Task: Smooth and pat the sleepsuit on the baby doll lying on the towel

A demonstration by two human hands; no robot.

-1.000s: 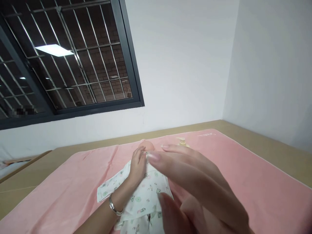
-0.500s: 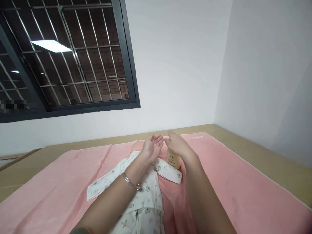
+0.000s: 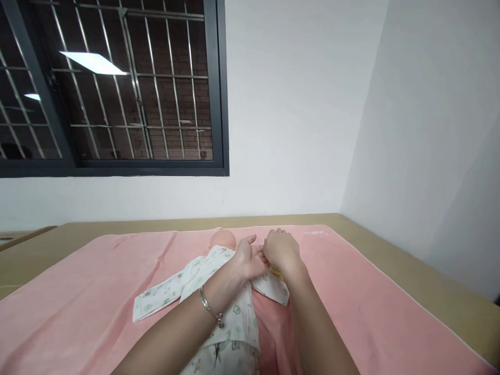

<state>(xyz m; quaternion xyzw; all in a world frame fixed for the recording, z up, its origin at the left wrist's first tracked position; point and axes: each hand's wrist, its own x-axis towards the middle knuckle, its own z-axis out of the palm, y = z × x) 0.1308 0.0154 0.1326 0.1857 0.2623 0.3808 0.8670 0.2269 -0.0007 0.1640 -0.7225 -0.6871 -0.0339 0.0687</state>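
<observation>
A baby doll (image 3: 222, 240) in a white printed garment (image 3: 234, 307) lies on its back on a pink towel (image 3: 371, 307). My left hand (image 3: 247, 259), with a silver bracelet on the wrist, hovers over the doll's chest, fingers stretched out toward my right hand. My right hand (image 3: 282, 250) is curled down over the top of a small yellow pump bottle (image 3: 275, 271) standing beside the doll's shoulder. Only a sliver of the bottle shows below the hand. The two hands touch at the fingertips.
The towel covers a tan surface (image 3: 414, 255) set into the corner of two white walls. A dark barred window (image 3: 117, 88) fills the upper left. The garment's left sleeve (image 3: 156, 299) is spread flat on the towel.
My right hand went from close to the camera out to the bottle and has closed down over its top. My left hand lifted off the doll's chest and moved beside the bottle.
</observation>
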